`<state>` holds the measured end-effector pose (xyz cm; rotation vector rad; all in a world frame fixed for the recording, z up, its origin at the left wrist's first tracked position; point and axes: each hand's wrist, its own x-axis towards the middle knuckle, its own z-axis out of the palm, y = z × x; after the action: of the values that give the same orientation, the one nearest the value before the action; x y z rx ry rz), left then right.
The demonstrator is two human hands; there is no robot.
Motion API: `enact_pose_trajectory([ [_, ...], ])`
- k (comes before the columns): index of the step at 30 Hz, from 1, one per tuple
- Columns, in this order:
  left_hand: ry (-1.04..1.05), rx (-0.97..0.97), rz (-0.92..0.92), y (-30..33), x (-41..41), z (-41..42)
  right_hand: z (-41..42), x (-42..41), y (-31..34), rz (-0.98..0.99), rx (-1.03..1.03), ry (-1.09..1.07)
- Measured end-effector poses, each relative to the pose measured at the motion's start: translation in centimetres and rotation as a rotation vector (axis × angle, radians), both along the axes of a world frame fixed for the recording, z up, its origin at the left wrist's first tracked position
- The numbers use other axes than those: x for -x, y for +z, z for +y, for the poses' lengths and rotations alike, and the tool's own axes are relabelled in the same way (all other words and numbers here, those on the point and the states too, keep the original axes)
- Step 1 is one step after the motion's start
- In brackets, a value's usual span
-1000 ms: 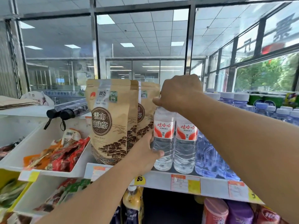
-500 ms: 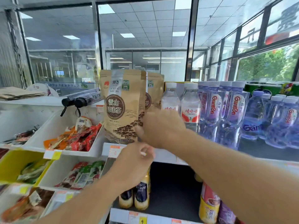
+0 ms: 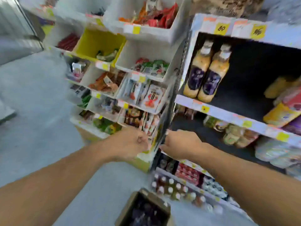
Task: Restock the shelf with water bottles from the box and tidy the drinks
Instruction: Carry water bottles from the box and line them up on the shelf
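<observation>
Sitting on the floor point(image 3: 40, 101) below and between the two hands, the cardboard box point(image 3: 143, 209) stands open at the lower edge of view, with dark, blurred shapes inside that cannot be made out as bottles; the left hand point(image 3: 130, 142) hangs above it and a little to the left, fingers curled with nothing visible in them, in front of the lowest snack bins; the right hand point(image 3: 180, 147) is just beside it, the two apart with the dark upright edge of the shelf point(image 3: 228, 116) between them, its fingers loosely bent and reaching toward that edge, though motion blur hides whether they grip anything; beyond the right hand, two yellow drink bottles with purple labels point(image 3: 205, 74) stand side by side on an upper tier; below the right forearm, rows of small capped bottles point(image 3: 172, 186) fill the bottom tier; above the left hand, white bins and one yellow bin point(image 3: 97, 43) hold packaged snacks.
</observation>
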<state>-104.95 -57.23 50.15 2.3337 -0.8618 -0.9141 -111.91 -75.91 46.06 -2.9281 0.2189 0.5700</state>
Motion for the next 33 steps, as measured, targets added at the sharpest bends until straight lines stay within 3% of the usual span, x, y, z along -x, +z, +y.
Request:
enact_pose_trajectory([
  [3,0.113,-0.096,0.181,-8.4,1.3,4.1,3.9,0.9,-10.7,0.211,-0.077,-0.003],
  [11,0.303,-0.300,0.350,-35.3,6.1,10.9,11.0,6.5,-39.3,0.612,-0.206,-0.140],
  [19,0.483,-0.356,0.537,-57.4,11.3,10.1,13.3,8.8,-63.9,0.721,-0.408,-0.546],
  [25,0.464,-0.359,0.529,-68.4,14.2,8.9,16.0,9.4,-77.3,0.647,-0.647,-1.077],
  [33,0.472,-0.312,0.491,-73.8,14.6,8.2,18.1,7.7,-85.6,0.641,-0.711,-1.250],
])
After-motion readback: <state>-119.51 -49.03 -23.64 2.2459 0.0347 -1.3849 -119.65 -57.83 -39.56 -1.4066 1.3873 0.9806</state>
